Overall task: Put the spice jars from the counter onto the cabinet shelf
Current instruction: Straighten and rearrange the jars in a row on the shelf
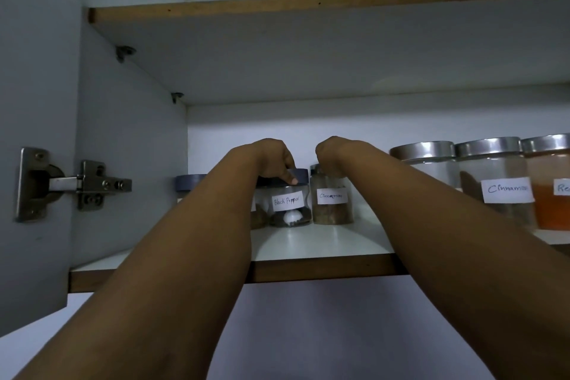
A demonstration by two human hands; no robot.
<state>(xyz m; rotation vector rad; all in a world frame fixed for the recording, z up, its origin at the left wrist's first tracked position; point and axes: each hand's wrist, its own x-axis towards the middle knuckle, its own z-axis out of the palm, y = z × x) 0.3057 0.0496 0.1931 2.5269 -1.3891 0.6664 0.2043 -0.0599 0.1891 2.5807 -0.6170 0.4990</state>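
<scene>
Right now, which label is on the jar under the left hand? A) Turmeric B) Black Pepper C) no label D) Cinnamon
B: the left hand rests on the dark lid of the jar whose white label reads "Black Pepper"; the small jar labelled Cinnamon stands beside it, under the right hand.

The left forearm [197, 241] hides most of a blue-lidded jar [189, 183]; the orange jar [552, 188] runs off the right edge.
</scene>
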